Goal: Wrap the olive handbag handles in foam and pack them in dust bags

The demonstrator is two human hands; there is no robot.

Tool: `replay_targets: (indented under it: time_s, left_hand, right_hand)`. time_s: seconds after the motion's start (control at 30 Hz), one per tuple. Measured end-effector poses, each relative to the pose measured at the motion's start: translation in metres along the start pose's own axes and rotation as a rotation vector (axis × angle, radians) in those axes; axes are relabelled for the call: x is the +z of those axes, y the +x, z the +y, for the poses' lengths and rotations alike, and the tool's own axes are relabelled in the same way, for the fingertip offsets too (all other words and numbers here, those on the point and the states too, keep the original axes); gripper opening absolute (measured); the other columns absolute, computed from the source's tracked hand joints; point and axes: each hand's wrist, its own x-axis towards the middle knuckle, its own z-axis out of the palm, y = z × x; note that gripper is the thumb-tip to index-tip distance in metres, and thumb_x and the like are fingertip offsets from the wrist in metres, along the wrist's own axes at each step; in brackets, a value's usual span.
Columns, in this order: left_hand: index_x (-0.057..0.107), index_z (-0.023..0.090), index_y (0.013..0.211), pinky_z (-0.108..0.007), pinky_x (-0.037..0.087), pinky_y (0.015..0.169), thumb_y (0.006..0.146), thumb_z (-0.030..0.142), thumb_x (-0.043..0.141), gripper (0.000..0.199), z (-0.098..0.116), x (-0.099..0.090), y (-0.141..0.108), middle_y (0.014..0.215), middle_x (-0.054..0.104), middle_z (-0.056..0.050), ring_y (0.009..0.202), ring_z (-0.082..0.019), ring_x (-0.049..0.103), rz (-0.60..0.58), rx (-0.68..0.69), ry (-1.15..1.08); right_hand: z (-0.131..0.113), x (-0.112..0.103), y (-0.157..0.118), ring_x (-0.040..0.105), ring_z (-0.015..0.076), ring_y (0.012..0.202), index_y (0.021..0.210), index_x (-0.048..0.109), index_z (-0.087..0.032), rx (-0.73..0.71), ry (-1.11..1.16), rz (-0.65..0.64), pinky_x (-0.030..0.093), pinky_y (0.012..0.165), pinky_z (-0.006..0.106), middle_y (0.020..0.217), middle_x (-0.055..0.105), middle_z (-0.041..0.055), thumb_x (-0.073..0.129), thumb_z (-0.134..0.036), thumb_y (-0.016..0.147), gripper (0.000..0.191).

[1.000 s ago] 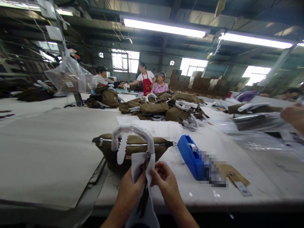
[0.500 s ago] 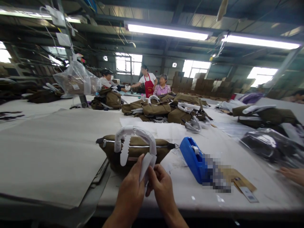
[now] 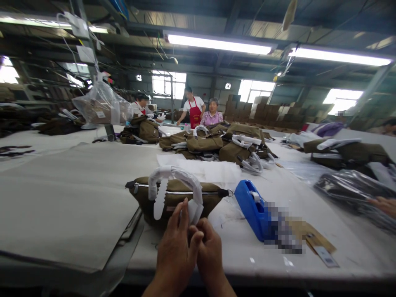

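Note:
An olive handbag (image 3: 213, 201) stands upright on the table before me, its silver zipper along the top. Its arched handle (image 3: 177, 170) is wrapped in white paper, and a white notched strip (image 3: 161, 200) hangs from the left part. At the handle's lower right end, my left hand (image 3: 177, 247) lies with long fingers together against a loose white paper flap (image 3: 194, 211), thumb folded inward. Close beside it, my right hand (image 3: 209, 247) has curled fingers at the flap's lower edge. The fingers partly hide the paper between both hands.
Right of the bag stands a blue tape dispenser (image 3: 251, 208), with tags (image 3: 323, 249) beyond it. Large paper sheets (image 3: 68, 198) cover the left. More olive bags (image 3: 204, 142) are piled ahead. A co-worker's hand (image 3: 385, 205) touches a plastic-covered bag (image 3: 349, 192) at right.
My left hand has turned flatter against the paper, its thumb crossing toward my right hand. The paper flap is folded closer around the handle. The co-worker's hand at right has moved up onto the plastic.

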Motion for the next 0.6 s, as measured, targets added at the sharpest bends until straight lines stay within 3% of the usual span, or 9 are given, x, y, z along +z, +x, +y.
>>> replay_targets:
  time_s: [0.13,0.2,0.27,0.33,0.43,0.5,0.6]
  left_hand:
    - [0.007,0.02,0.162,-0.059,0.041,0.112,0.1,0.061,0.033,0.079,-0.001,0.003,-0.003,0.163,0.029,-0.018,0.15,-0.034,0.03,-0.033,0.001,-0.077]
    - [0.019,0.016,0.16,-0.057,0.033,0.118,0.097,0.069,0.027,0.083,-0.001,-0.003,-0.002,0.165,0.026,-0.016,0.151,-0.034,0.026,-0.076,-0.069,-0.258]
    - [0.033,0.015,0.156,-0.05,0.032,0.12,0.095,0.073,0.022,0.085,-0.001,-0.016,0.002,0.163,0.033,-0.014,0.15,-0.033,0.03,-0.132,-0.222,-0.519]
    - [0.045,0.014,0.151,-0.043,0.042,0.113,0.095,0.072,0.031,0.081,-0.002,-0.03,0.008,0.153,0.05,-0.014,0.14,-0.032,0.046,-0.206,-0.445,-0.772]
    - [0.06,0.013,0.136,-0.032,0.057,0.082,0.089,0.063,0.059,0.069,-0.003,-0.043,0.013,0.115,0.075,-0.013,0.099,-0.028,0.071,-0.356,-0.711,-1.015]
    - [0.067,0.013,0.121,-0.028,0.055,0.071,0.08,0.058,0.071,0.061,-0.003,-0.043,0.014,0.093,0.077,-0.009,0.081,-0.023,0.071,-0.387,-0.737,-1.082]
    - [0.07,0.015,0.106,-0.028,0.053,0.078,0.074,0.051,0.078,0.049,-0.001,-0.036,0.014,0.09,0.076,-0.005,0.088,-0.025,0.07,-0.305,-0.679,-1.069]
  right_hand:
    - [0.0,0.002,-0.002,0.044,0.0116,0.054,0.066,0.048,-0.02,0.017,-0.043,0.019,0.036,0.05,0.022,0.056,0.047,-0.004,0.059,-0.051,0.088,0.039]
    - [-0.002,0.001,-0.001,0.044,0.0106,0.051,0.065,0.046,-0.02,0.062,0.007,0.024,0.036,0.047,0.021,0.055,0.046,-0.0046,0.06,-0.054,0.088,0.043]
    - [-0.005,-0.002,0.001,0.044,0.0094,0.043,0.068,0.048,-0.02,0.134,0.119,-0.021,0.035,0.042,0.02,0.052,0.045,-0.0059,0.06,-0.057,0.089,0.044]
    - [-0.007,-0.006,0.004,0.042,0.0082,0.035,0.074,0.051,-0.019,0.214,0.241,-0.091,0.033,0.037,0.019,0.047,0.046,-0.0077,0.06,-0.06,0.089,0.044]
    - [-0.008,-0.01,0.005,0.04,0.0068,0.031,0.077,0.055,-0.018,0.265,0.338,-0.138,0.031,0.035,0.018,0.044,0.044,-0.009,0.062,-0.061,0.088,0.045]
    - [-0.008,-0.01,0.005,0.039,0.006,0.033,0.076,0.056,-0.018,0.256,0.337,-0.146,0.03,0.035,0.017,0.046,0.044,-0.0085,0.064,-0.061,0.087,0.046]
    - [-0.008,-0.01,0.004,0.04,0.0058,0.038,0.073,0.058,-0.017,0.207,0.248,-0.143,0.032,0.037,0.018,0.053,0.047,-0.0061,0.064,-0.058,0.088,0.045]
